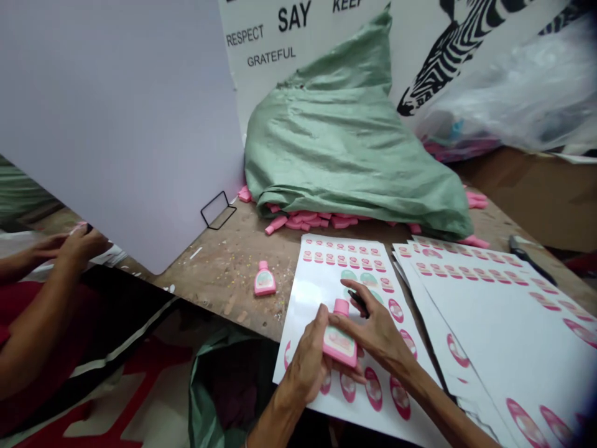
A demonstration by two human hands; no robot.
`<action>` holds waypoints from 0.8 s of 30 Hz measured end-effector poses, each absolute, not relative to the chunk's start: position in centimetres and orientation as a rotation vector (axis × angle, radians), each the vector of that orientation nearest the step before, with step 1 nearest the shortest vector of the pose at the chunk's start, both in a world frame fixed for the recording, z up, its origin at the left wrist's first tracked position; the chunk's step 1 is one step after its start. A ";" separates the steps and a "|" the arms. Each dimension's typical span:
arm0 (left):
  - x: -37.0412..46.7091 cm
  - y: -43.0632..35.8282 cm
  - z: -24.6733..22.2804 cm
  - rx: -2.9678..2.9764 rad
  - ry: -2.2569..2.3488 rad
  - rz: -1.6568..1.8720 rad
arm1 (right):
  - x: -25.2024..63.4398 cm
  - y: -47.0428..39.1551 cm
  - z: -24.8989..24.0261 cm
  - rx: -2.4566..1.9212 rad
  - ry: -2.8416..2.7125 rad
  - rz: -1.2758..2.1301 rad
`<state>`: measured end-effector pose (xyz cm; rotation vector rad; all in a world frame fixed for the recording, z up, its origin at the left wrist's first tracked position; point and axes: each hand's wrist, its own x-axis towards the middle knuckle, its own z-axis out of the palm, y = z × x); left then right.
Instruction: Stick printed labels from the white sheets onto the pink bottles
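My left hand (305,361) is wrapped round a small pink toy bottle (340,356) with a pink cap and a pale label on its front. Against the bottle's upper right side rests the thumb of my right hand (379,330). A slim black tool (357,301) is tucked in the fingers of that hand; its exact kind is hidden. Beneath both hands lies a white sticker sheet (312,295) with pink oval, bottle-shaped and green labels, part of it bare. A second labelled pink bottle (265,282) lies on the table left of the sheet.
More sticker sheets (489,323) lie to the right, beside a black-handled tool (532,260). A green sack (345,155) with pink pieces (303,221) under its edge stands behind. A pale panel (140,124) partly screens another person's hands (74,246). An open green bag (205,386) hangs below.
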<state>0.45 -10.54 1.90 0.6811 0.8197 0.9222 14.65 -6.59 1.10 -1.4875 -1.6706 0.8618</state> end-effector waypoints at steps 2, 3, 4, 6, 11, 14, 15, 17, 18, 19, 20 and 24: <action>-0.5 -10.5 2.0 0.691 0.819 0.921 | 15.2 -4.7 0.7 -1.524 -1.717 0.711; -1.2 -10.4 2.0 0.717 0.868 0.934 | 15.5 -3.5 0.6 -1.544 -1.743 0.645; -2.1 -10.2 2.0 0.770 0.964 0.961 | 15.8 -2.3 0.6 -1.560 -1.770 0.595; -4.2 -9.5 1.9 0.946 1.255 1.042 | 15.8 0.4 0.8 -1.561 -1.848 0.521; -8.6 -7.6 0.9 1.342 1.792 1.039 | 10.9 8.2 1.9 -1.428 -2.328 0.037; -9.1 -6.8 0.0 1.400 1.881 1.037 | 6.2 13.0 1.7 -1.374 -2.434 -0.162; -9.1 -6.6 -0.4 1.422 1.906 1.033 | 4.8 14.4 1.5 -1.361 -2.450 -0.174; -8.8 -6.3 -1.0 1.468 1.970 0.996 | 2.7 16.9 0.8 -1.338 -2.493 -0.198; -8.7 -6.2 -1.2 1.500 1.998 0.967 | 1.9 17.9 0.4 -1.324 -2.516 -0.202; -8.7 -6.1 -1.4 1.540 2.024 0.939 | 1.4 18.7 0.1 -1.310 -2.538 -0.200; -8.6 -6.0 -1.6 1.583 2.047 0.919 | 0.9 19.3 -0.1 -1.296 -2.555 -0.195; -8.7 -5.5 -1.8 1.764 2.119 0.861 | 0.7 18.9 0.5 -1.257 -2.551 -0.139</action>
